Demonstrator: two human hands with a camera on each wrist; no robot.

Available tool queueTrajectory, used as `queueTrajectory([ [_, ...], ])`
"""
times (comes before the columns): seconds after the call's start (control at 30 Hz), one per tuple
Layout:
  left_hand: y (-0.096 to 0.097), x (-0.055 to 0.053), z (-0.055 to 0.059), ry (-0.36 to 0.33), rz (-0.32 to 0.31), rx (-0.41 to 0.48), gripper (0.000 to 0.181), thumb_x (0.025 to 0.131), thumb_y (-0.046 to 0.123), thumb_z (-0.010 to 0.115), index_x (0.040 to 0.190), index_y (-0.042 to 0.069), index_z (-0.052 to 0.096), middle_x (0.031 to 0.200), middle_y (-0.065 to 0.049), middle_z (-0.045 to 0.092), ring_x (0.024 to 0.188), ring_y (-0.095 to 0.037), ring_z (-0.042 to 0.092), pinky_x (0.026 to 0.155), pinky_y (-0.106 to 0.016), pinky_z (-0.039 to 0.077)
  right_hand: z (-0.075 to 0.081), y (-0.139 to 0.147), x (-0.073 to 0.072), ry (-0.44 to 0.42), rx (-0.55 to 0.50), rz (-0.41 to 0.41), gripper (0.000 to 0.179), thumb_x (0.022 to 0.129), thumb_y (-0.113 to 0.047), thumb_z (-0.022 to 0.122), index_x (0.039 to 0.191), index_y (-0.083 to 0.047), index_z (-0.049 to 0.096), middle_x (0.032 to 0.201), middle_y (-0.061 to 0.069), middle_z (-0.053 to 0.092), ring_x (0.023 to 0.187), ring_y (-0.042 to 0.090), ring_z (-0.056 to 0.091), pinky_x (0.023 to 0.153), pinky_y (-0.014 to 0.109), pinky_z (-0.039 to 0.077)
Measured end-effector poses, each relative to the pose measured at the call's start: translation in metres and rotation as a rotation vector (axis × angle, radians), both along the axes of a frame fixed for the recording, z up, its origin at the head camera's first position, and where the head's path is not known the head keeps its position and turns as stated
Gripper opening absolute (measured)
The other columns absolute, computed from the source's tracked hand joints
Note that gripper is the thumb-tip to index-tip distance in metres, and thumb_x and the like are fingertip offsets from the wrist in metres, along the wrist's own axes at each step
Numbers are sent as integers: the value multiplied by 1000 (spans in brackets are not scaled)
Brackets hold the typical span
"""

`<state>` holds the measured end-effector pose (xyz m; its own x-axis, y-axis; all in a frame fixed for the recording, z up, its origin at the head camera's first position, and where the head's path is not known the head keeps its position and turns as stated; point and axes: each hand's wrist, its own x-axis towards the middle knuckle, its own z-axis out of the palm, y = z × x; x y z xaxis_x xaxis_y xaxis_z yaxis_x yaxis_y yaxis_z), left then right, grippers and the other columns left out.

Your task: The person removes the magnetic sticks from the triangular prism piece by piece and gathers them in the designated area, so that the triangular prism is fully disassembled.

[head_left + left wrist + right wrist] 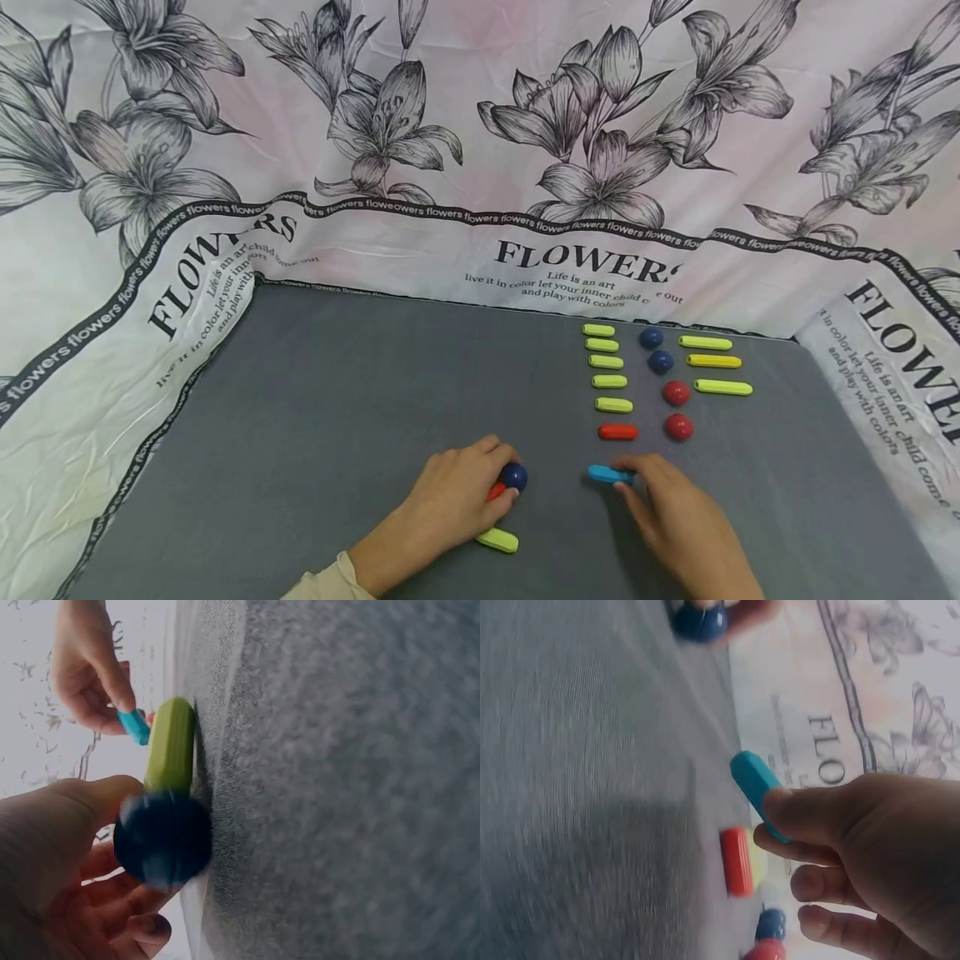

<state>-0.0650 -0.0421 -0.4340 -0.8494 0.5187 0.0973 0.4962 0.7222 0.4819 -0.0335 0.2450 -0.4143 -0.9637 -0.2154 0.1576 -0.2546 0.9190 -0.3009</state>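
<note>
In the head view, my right hand [678, 517] pinches a short light-blue ridged stick [602, 473] between thumb and fingertips, above the grey tabletop. The same blue stick [754, 778] juts out past the thumb in the right wrist view. My left hand [457, 492] has its thumb and fingers around a dark blue ball [513, 477]. Part of a red piece [496, 491] shows between those fingers; the rest is hidden. A yellow-green stick [498, 540] lies below the left hand, and in the left wrist view this green stick [170, 742] appears behind the ball.
A column of short yellow-green sticks [609, 381] ends in a red stick [618, 432]. To its right are two blue balls [661, 361], two red balls [678, 427] and three longer yellowish sticks [714, 361]. Flower-printed cloth [420, 242] borders the grey table [337, 375].
</note>
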Motion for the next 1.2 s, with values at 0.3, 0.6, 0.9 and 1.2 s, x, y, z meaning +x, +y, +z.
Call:
queueTrajectory([
  [0.3,-3,-3,-3,12,47,-42,27,96,40,77,115,22,70,104,9,67,62,-2,52,53,-26,46,-8,20,-9,-7,8,-45,29,91,-6,83,117,-14,71,104,2,71,86,17,64,76,48,58],
  [0.6,-23,-5,-3,43,63,-63,30,99,41,74,125,27,73,124,6,62,67,-4,53,50,-24,41,-17,26,-18,-72,13,-108,25,94,-8,80,115,-15,70,104,3,71,87,21,65,79,53,58],
  [0.9,-58,-7,2,-93,-127,-47,35,108,15,60,134,35,72,150,11,55,120,-14,66,74,-28,55,-18,25,-26,-114,37,-124,27,92,-10,84,114,-17,69,99,0,67,83,19,61,78,51,59],
  [1.2,-72,-5,8,-88,-217,-69,26,100,35,73,125,42,76,151,9,55,127,-14,61,97,-43,55,-21,25,-25,-44,35,-86,29,89,-11,86,112,-19,71,98,-1,62,80,18,61,76,48,59],
])
